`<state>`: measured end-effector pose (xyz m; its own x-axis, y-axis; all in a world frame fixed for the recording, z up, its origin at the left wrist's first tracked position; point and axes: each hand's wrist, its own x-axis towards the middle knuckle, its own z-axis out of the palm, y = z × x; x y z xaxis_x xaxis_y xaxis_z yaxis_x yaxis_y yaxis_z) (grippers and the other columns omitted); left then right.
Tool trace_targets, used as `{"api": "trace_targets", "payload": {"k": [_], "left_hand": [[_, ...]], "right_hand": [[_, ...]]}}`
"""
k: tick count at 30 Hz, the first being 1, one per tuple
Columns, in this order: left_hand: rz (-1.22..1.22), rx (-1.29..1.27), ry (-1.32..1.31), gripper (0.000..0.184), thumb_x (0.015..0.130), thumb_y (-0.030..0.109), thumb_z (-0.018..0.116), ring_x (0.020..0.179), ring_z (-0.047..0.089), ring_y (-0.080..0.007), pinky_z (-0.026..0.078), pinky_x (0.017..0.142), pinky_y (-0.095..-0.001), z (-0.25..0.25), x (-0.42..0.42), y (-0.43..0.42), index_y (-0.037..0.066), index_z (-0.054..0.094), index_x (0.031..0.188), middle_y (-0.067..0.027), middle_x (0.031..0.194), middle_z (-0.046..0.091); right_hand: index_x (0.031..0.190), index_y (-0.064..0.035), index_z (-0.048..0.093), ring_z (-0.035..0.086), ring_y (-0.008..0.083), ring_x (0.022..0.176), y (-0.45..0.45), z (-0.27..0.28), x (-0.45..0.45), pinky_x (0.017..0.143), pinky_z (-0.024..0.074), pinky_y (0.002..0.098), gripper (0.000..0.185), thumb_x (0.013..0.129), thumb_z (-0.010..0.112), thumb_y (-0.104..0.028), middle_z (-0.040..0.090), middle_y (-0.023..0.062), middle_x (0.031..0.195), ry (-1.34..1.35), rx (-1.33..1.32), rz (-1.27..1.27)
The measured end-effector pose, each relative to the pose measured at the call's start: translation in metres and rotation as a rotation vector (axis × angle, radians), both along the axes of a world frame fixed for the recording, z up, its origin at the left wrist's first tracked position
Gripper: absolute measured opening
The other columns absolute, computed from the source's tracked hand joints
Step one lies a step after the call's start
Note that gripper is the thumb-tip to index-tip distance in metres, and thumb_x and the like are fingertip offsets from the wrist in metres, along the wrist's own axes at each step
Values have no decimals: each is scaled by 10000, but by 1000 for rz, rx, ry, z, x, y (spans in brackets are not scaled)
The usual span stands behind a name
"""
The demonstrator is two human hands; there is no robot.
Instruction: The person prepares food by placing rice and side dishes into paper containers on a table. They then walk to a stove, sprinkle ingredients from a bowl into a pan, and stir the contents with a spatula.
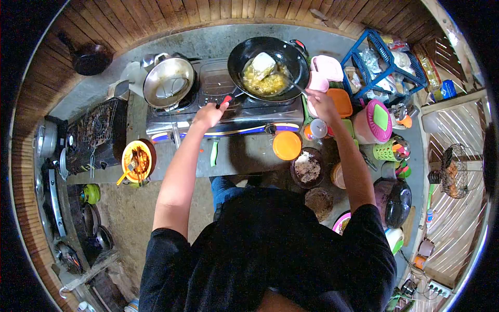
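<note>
My left hand is closed around the red-and-black handle of a black wok that sits on the right burner of the gas stove. Yellow, egg-like food lies in the bottom of the wok. A pale, bright patch shows above it; whether this is food or a spatula blade I cannot tell. Fingers of my right hand grip a dark-handled spatula, which reaches over the wok's right rim into the food.
A metal pan stands on the left burner. An orange bowl of red sauce is at the left counter edge. Right of the stove are an orange lid, a stone mortar, a pink-lidded container and a blue rack.
</note>
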<state>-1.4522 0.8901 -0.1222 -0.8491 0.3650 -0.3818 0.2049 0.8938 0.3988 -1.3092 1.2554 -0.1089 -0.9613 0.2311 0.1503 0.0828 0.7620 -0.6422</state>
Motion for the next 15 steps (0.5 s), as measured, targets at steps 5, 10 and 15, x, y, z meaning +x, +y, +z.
{"api": "trace_targets", "payload": {"k": [5, 10, 15], "left_hand": [[-14, 10, -36, 743, 889, 610, 340, 1148, 515, -373, 394, 985, -427, -6, -5, 0, -38, 537, 1194, -253, 1183, 560], [9, 2, -50, 738, 885, 614, 342, 1150, 514, -372, 395, 984, -429, 6, 1, 0, -25, 539, 1197, -249, 1191, 557], [13, -15, -43, 738, 884, 614, 343, 1161, 507, -369, 391, 989, -426, 9, 1, 2, -17, 528, 1219, -248, 1210, 546]], "right_hand": [[1113, -84, 619, 628, 367, 818, 0, 22, 5, 699, 502, 440, 275, 870, 544, -188, 648, 203, 909, 58, 349, -149], [1081, -78, 634, 619, 393, 811, 6, 27, 13, 689, 488, 485, 257, 867, 543, -185, 640, 228, 867, -43, 579, -211], [1091, -44, 631, 632, 357, 805, 10, 18, 15, 714, 492, 435, 277, 869, 530, -175, 645, 221, 875, -67, 269, 100]]}}
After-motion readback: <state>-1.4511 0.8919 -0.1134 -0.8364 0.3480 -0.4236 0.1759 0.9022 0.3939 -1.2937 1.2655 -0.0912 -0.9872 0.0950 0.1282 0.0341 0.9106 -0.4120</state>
